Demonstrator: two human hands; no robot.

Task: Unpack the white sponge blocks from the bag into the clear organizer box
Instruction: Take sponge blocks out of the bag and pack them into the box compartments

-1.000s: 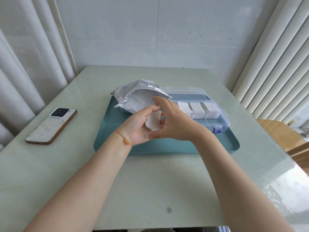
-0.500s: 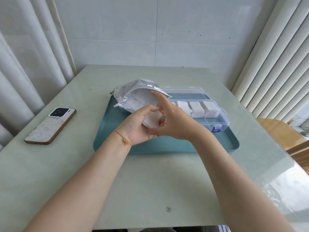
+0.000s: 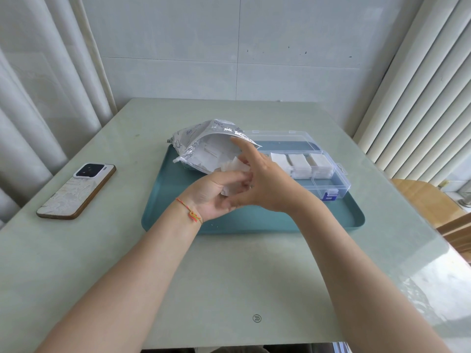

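Pale green table (image 3: pixel 229 276), teal tray (image 3: pixel 165 200). Both hands, left hand (image 3: pixel 216 192) and right hand (image 3: pixel 265 182), pinched one sponge block (image 3: pixel 235 166) over tray, between open bag (image 3: pixel 204 146) and organizer box (image 3: pixel 331 184).

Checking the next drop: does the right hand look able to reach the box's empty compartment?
Probably yes. The right hand hovers just left of the box, its lid is open, and nothing lies between.

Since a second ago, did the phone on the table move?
No. The phone lies at the same spot and angle left of the teal tray; its tiny shift in the picture matches the camera's.
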